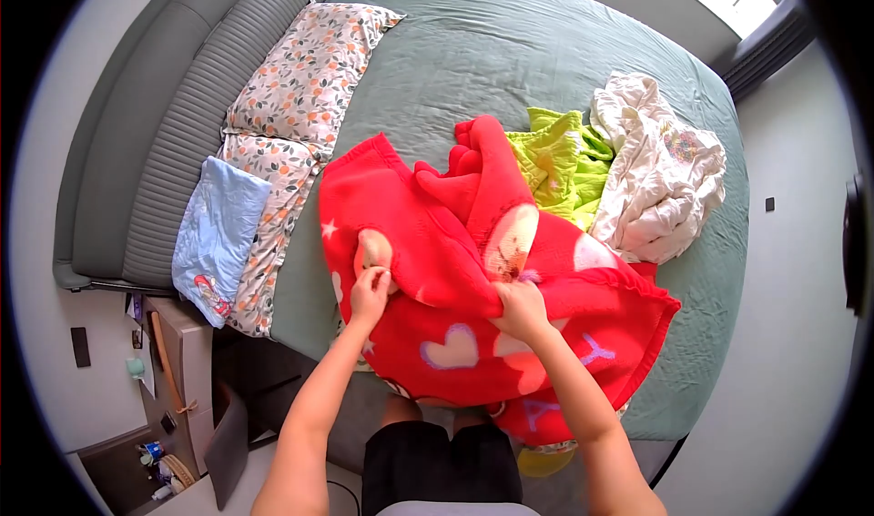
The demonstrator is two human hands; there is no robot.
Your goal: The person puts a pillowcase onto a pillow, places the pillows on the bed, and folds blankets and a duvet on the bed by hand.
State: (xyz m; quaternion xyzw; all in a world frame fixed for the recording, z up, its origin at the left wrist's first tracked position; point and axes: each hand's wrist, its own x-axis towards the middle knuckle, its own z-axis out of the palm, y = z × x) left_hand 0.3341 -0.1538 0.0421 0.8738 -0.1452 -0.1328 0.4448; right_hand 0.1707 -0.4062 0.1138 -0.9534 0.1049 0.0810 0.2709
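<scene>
- Red blanket (455, 334), soft-looking and rumpled, lies over the middle of the bed's near edge, part of it hanging past that edge; on it show a pale heart, white stars, cream patches and purple-edged letters.
- Left hand (369, 296): thumb and fingertips are together, pinched on the blanket beside a cream patch, toward the bed's head edge.
- Right hand (522, 311): clamped on a bunched fold of the same blanket, just below a cream patch with dark marks; some of its fingertips are hidden in the cloth. The two hands are apart, with red fabric between them.
- Grey-green sheet covers the bed (473, 43), bare along most of the far edge.
- Lime-green cloth (551, 156) sits crumpled right against the blanket, on the side toward the foot edge.
- White quilt (669, 179) is heaped beside the green cloth, close to the foot edge.
- Two pillows printed with orange fruit and leaves, the far pillow (300, 75) and the near pillow (278, 156), line the head edge, below the grey ribbed headboard (182, 88).
- Light-blue cloth (218, 229), with a red print, lies across the near pillow, at the near corner of the head edge.
</scene>
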